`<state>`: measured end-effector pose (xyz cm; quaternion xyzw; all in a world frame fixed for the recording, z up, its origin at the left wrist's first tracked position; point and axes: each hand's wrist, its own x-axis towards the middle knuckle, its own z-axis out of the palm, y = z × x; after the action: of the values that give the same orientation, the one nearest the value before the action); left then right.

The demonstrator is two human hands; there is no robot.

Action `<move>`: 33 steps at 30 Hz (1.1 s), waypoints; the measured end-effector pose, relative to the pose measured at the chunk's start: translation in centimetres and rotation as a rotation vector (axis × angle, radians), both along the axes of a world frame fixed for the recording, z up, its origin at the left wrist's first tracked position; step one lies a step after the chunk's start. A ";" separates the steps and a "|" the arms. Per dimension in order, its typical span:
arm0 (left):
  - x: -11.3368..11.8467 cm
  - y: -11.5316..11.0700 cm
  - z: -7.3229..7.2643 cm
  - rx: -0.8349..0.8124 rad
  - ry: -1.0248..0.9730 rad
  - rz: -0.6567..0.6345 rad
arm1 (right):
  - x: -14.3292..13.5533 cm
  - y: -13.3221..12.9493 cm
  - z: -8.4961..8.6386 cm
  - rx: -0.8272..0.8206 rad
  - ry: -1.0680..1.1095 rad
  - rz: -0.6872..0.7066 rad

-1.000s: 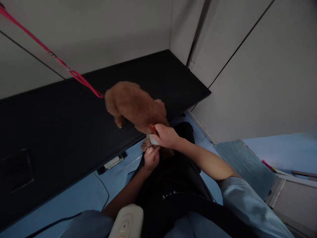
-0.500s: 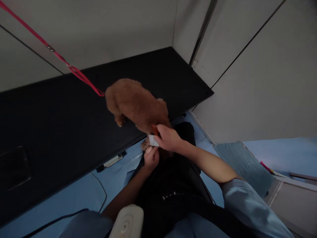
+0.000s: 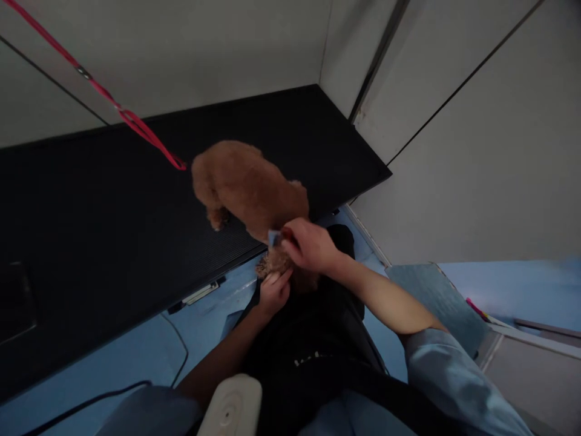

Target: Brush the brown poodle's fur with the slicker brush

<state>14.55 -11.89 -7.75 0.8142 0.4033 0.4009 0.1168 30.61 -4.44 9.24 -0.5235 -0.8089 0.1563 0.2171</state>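
Head view: small brown dog (image 3: 247,184) stands on the black desk (image 3: 91,230), at its near edge toward the right end, rear end hanging past that edge toward the person. Red leash (image 3: 113,106) runs from top-left of frame down to the dog's neck, taut.

Right hand (image 3: 308,245) is at the dog's rear, fingers curled shut around a small tool (image 3: 273,237); only a pale blue-grey bit pokes out by the fingers, so tool type can't be made out. It touches the fur just above the hind leg.

Left hand (image 3: 272,293) is below it, just off the desk's near edge, closed on the dog's hind paw (image 3: 272,264), holding it up. The two hands are near each other, not touching.

Below: black apron (image 3: 313,339) over the person's lap, light blue sleeve (image 3: 454,375) on the right arm. White rounded device (image 3: 231,406) at bottom edge. Blue floor (image 3: 136,357) under the desk, a dark cable (image 3: 177,363) lying across it. Grey panel walls (image 3: 476,133) behind and right.
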 end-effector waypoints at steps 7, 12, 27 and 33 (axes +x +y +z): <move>-0.5 0.0 -0.1 0.032 -0.047 -0.023 | 0.7 -1.1 -0.3 0.028 0.060 -0.084; -0.3 0.0 0.4 0.032 -0.060 -0.040 | 0.5 -1.5 -0.6 -0.033 0.050 -0.112; -0.2 -0.1 0.5 0.009 -0.019 -0.018 | 0.0 -0.5 -0.1 -0.104 0.017 -0.012; -0.2 0.0 0.3 0.021 -0.051 -0.012 | -0.2 -0.8 -0.9 -0.035 0.038 0.022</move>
<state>14.31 -11.86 -7.44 0.8074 0.3910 0.4249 0.1209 30.42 -5.23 8.32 -0.5152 -0.8076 0.1827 0.2213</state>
